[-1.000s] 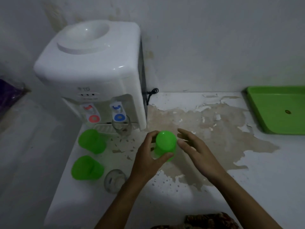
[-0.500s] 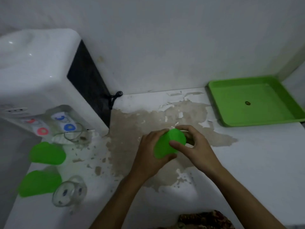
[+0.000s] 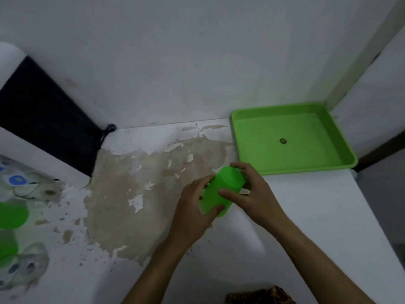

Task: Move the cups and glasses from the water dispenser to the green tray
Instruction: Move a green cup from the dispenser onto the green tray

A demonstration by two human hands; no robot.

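Observation:
Both hands hold one green plastic cup [image 3: 221, 191] upside down and tilted above the counter, just left of and in front of the green tray [image 3: 306, 167]. My left hand [image 3: 192, 207] wraps its lower part from the left. My right hand [image 3: 252, 191] grips it from the right, fingers over its base. The tray sits in the back right corner with a small dark spot in its middle. At the left edge are the white water dispenser [image 3: 28, 154], a clear glass [image 3: 32, 189] under its blue tap, two more green cups [image 3: 11, 213] and a patterned glass [image 3: 24, 270].
The white counter [image 3: 306, 216] has a large brown patch of peeled paint in its middle. A black cord [image 3: 107, 130] hangs behind the dispenser. The counter ends just right of the tray, beside a wall corner. A patterned cloth [image 3: 260, 296] shows at the bottom edge.
Both hands have carried the green cup rightward, closer to the tray. My view has swung right, so the dispenser and the other cups have slid toward the left edge.

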